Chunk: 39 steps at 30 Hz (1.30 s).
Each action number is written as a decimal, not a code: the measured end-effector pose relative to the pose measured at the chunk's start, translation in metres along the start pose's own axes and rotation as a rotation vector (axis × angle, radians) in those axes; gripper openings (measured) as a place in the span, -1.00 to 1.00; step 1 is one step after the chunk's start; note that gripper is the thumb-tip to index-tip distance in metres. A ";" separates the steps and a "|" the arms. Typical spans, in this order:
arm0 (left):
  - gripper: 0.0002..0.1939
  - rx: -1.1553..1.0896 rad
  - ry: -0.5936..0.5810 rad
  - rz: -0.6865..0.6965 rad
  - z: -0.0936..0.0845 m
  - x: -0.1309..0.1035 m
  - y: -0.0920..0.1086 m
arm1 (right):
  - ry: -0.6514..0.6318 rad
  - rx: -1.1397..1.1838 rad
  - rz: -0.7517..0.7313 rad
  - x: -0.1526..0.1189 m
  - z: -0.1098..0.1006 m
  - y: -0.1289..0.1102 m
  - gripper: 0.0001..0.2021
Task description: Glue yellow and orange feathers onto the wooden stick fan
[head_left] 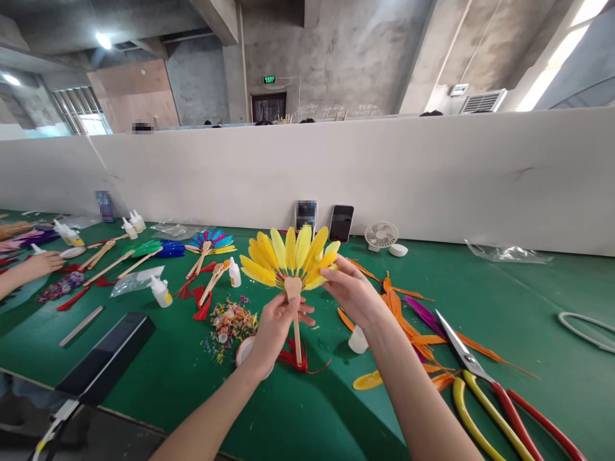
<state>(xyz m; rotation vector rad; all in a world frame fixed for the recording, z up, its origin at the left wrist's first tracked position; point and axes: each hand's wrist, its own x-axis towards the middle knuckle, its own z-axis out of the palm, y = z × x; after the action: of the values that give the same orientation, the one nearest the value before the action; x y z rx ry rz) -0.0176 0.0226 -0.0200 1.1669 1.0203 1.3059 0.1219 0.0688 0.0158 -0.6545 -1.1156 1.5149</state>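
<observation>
Upright before me is a yellow feather fan (291,251), its feathers spread out from a heart-shaped wooden piece on a flat handle (297,336). My left hand (273,330) is closed around the upper handle, thumb in front. At the fan's right edge, my right hand (356,291) pinches an outer yellow feather between thumb and fingers; the exact contact is partly hidden. A red tassel (300,362) hangs at the handle's lower end. Under my left wrist, a round white lid or dish (246,351) is partly covered. Near my right forearm stands a small white cup (358,340).
Large scissors (473,365) and orange feathers (401,314) lie to the right. On the left are dried flower bits (230,326), glue bottles (161,291), finished fans (210,243) and a dark box (108,358). Another person's hand (45,262) reaches in. A white partition (432,173) backs the table.
</observation>
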 end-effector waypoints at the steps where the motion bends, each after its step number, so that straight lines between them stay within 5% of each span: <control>1: -0.65 0.004 -0.001 0.000 0.000 0.000 0.000 | 0.005 -0.004 -0.008 0.000 0.000 0.000 -0.83; 22: -0.63 0.036 -0.006 0.002 0.003 -0.001 0.003 | 0.108 -0.010 0.002 0.000 0.002 0.001 -0.84; 39: -0.61 0.047 -0.004 -0.003 0.003 -0.001 0.003 | 0.016 -0.104 -0.018 -0.003 -0.003 0.000 -0.81</control>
<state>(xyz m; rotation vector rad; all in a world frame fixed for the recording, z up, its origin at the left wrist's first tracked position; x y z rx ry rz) -0.0148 0.0210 -0.0170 1.2023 1.0544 1.2828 0.1250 0.0670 0.0146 -0.7241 -1.1911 1.4419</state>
